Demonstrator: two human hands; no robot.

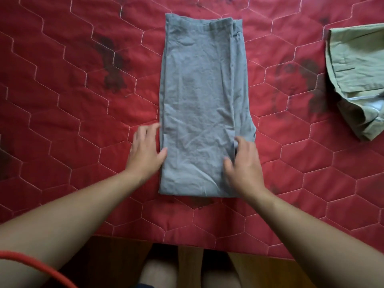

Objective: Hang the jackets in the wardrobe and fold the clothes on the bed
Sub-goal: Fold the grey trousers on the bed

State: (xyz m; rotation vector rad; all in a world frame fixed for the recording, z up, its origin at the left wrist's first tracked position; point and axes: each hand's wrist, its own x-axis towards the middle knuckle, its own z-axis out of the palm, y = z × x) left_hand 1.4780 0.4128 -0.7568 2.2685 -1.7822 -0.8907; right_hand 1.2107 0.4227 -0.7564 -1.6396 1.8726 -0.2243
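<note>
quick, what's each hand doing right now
Left hand: open, flat at the grey garment's left edge.
Right hand: open, fingers resting on its right edge.

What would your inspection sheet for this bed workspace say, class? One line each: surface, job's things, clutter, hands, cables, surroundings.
Surface: red quilted bedspread with hexagon stitching and dark blotches.
Job's things: grey garment folded into a long narrow strip, lying flat at centre; green garment loosely bunched at the right edge, partly out of view.
Clutter: nothing seen.
Hands: left hand open, flat on the bedspread, thumb touching the grey garment's left edge; right hand open, resting on its lower right edge, gripping nothing.
Cables: a red cord crosses the bottom left corner.
Surroundings: wooden floor and the person's legs below the bed edge; no wardrobe in view.
</note>
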